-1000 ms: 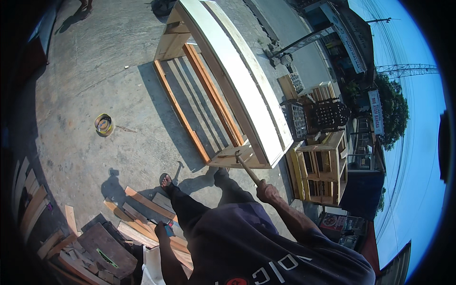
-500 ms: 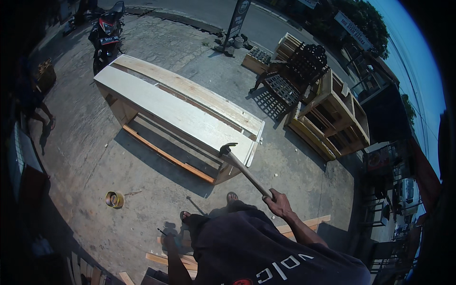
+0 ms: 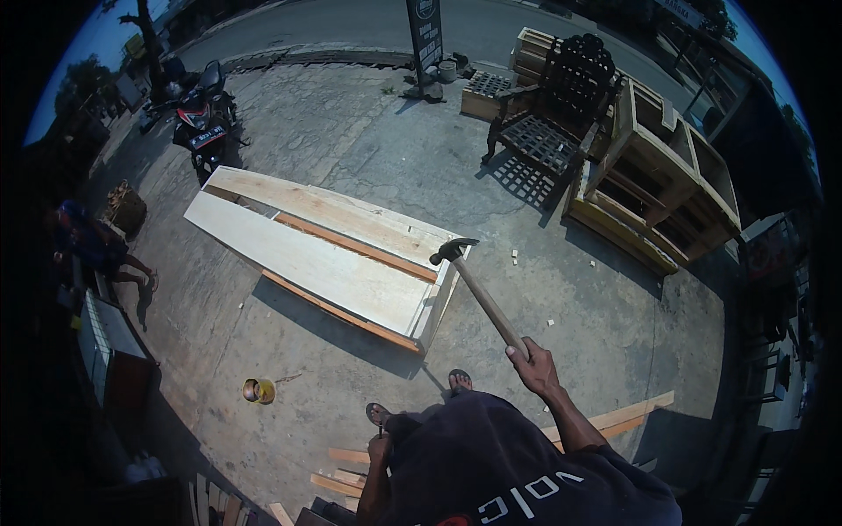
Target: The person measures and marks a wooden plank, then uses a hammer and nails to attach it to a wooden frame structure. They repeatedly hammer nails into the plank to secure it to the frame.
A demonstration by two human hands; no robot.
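My right hand (image 3: 535,370) is closed round the lower end of a claw hammer's wooden handle. The claw hammer (image 3: 488,302) points away from me, and its dark head appears over the near right corner of a long wooden frame (image 3: 351,213). I cannot tell whether the head touches the wood. A pale panel (image 3: 307,267) covers part of the frame's top, beside an open gap with an orange-brown strip in it. My left hand (image 3: 379,450) is low by my leg, closed on a thin dark rod (image 3: 381,430) whose kind I cannot make out.
A yellow can (image 3: 259,391) stands on the concrete at left. Loose wooden boards (image 3: 614,419) lie beside me. A carved dark chair (image 3: 553,123) and wooden cabinet frames (image 3: 662,180) stand at far right. A motorcycle (image 3: 200,123) is parked far left; a person (image 3: 96,241) is at left.
My view has turned, so the wooden frame and yellow can sit lower in the picture. The hammer is still in my right hand. My left hand has come nearer my leg.
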